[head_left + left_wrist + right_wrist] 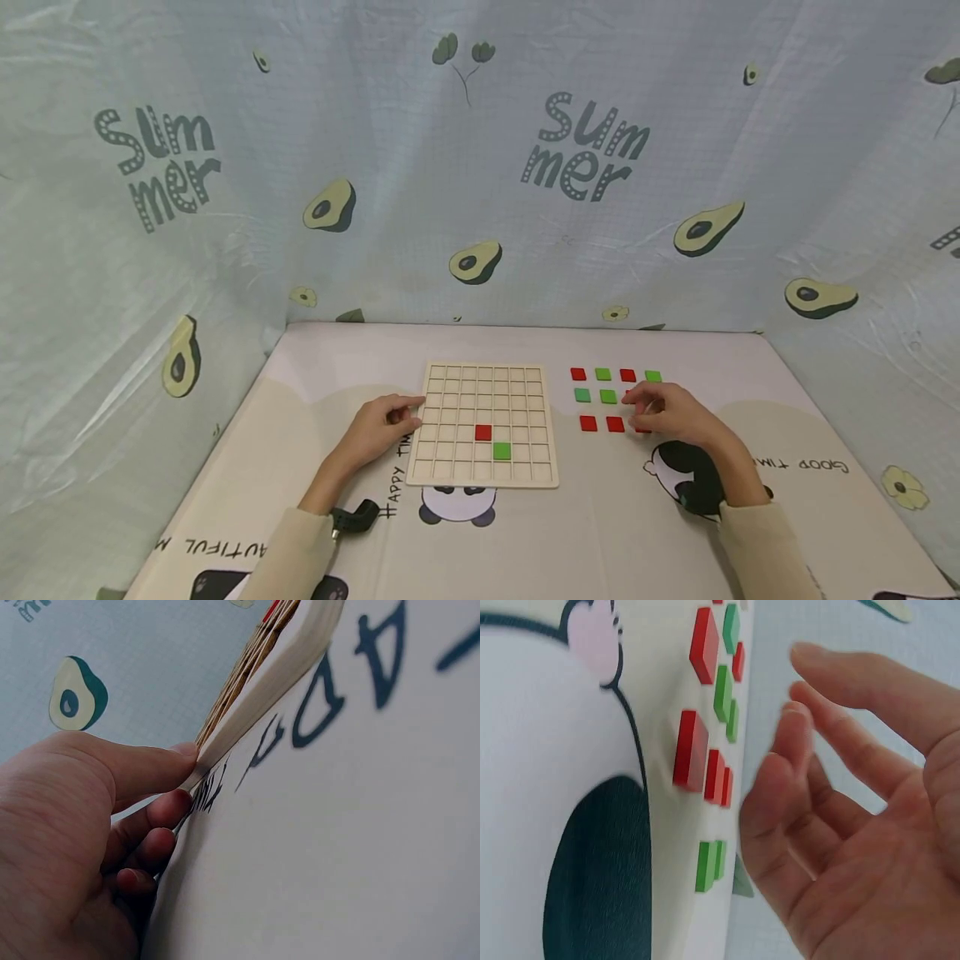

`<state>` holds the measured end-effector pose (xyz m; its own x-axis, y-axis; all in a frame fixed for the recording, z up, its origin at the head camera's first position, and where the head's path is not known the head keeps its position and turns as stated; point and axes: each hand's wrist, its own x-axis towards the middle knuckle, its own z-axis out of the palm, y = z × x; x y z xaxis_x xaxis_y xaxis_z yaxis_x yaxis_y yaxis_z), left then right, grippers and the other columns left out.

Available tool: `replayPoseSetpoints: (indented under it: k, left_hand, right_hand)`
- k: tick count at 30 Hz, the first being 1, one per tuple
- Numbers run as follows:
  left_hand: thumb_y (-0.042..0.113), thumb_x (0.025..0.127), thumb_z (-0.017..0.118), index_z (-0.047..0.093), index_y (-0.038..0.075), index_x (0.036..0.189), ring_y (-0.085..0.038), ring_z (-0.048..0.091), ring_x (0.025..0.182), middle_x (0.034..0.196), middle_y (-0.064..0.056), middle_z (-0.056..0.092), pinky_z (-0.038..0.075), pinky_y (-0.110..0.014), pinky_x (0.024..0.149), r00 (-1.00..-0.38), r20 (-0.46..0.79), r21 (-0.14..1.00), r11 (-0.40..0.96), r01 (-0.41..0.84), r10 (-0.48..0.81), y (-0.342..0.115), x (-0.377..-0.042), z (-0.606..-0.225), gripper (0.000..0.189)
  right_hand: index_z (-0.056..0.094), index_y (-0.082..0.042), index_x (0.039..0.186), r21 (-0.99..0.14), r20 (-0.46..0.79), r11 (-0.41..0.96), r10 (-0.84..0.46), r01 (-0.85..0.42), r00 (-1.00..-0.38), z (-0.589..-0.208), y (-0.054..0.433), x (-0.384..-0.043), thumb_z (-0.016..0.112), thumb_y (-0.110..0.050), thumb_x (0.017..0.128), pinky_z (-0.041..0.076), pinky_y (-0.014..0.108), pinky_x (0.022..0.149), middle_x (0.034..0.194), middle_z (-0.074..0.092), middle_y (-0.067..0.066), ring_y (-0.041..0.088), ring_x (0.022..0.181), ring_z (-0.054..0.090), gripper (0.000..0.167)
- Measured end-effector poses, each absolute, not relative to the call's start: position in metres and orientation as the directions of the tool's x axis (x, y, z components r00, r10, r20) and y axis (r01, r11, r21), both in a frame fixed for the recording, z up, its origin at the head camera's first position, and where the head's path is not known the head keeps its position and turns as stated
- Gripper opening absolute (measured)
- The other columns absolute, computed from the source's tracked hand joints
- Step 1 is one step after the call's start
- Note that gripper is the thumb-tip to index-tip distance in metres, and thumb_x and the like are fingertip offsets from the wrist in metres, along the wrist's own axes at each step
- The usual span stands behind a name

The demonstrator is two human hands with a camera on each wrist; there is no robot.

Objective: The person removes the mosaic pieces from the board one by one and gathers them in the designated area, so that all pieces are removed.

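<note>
A pale wooden grid board (517, 417) lies on the table in the head view. One red tile (483, 432) and one green tile (502, 451) sit in its squares. My left hand (378, 429) holds the board's left edge; in the left wrist view the thumb (169, 765) meets the rim and the other fingers curl below. Over the right end of the rows of loose red and green tiles hovers my right hand (667, 412), covering some of them. Its thumb and fingers are apart with nothing between them. Red tiles (691, 750) and green tiles (705, 866) stand beyond it in the right wrist view.
A light cloth with panda drawings and lettering covers the table (600, 533). Avocado-printed sheeting (405, 125) encloses the back and both sides. A small black device (356, 518) is beside the left wrist.
</note>
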<state>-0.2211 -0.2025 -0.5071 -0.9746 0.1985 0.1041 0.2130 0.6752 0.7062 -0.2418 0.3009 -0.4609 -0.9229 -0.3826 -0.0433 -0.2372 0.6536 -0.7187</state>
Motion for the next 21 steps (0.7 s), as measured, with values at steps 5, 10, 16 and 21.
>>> replayPoseSetpoints:
  k: [5, 10, 16, 21]
  left_hand:
    - [0.022, 0.095, 0.075, 0.071, 0.009, 0.132, -0.013, 0.051, 0.08, 0.085, 0.001, 0.059, 0.041, -0.027, 0.071, -0.974, 0.105, 0.713, 0.668, 0.214, 0.201, -0.203, -0.221, -0.507, 0.04]
    - [0.023, 0.095, 0.075, 0.071, 0.01, 0.132, -0.012, 0.05, 0.08, 0.085, 0.002, 0.059, 0.04, -0.026, 0.071, -0.976, 0.099, 0.709, 0.674, 0.206, 0.195, -0.203, -0.22, -0.506, 0.04]
    - [0.022, 0.095, 0.075, 0.071, 0.01, 0.132, -0.014, 0.05, 0.081, 0.085, 0.001, 0.058, 0.04, -0.028, 0.072, -0.978, 0.093, 0.713, 0.672, 0.198, 0.189, -0.201, -0.219, -0.504, 0.04]
    - [0.022, 0.095, 0.075, 0.071, 0.01, 0.132, -0.014, 0.05, 0.081, 0.086, 0.001, 0.059, 0.04, -0.028, 0.072, -0.977, 0.092, 0.711, 0.675, 0.2, 0.193, -0.202, -0.22, -0.504, 0.04]
  right_hand:
    - [0.069, -0.001, 0.115, -0.707, -0.007, 0.661, -0.362, -0.252, -0.932, -0.456, 0.294, -0.241, 0.072, -0.008, 0.092, 0.051, 0.024, 0.065, 0.095, 0.059, 0.008, 0.019, 0.084, 0.055, 0.025]
    - [0.069, -0.001, 0.116, -0.719, 0.001, 0.647, -0.367, -0.256, -0.93, -0.453, 0.289, -0.238, 0.072, -0.009, 0.092, 0.051, 0.024, 0.065, 0.095, 0.06, 0.007, 0.02, 0.086, 0.055, 0.025]
    - [0.07, -0.001, 0.115, -0.717, 0.03, 0.636, -0.382, -0.286, -0.924, -0.451, 0.284, -0.237, 0.072, -0.008, 0.092, 0.049, 0.024, 0.066, 0.094, 0.063, 0.005, 0.017, 0.085, 0.056, 0.024]
    - [0.07, 0.0, 0.115, -0.721, 0.03, 0.625, -0.401, -0.298, -0.915, -0.451, 0.276, -0.236, 0.074, -0.01, 0.093, 0.05, 0.025, 0.065, 0.093, 0.064, 0.005, 0.014, 0.082, 0.057, 0.025]
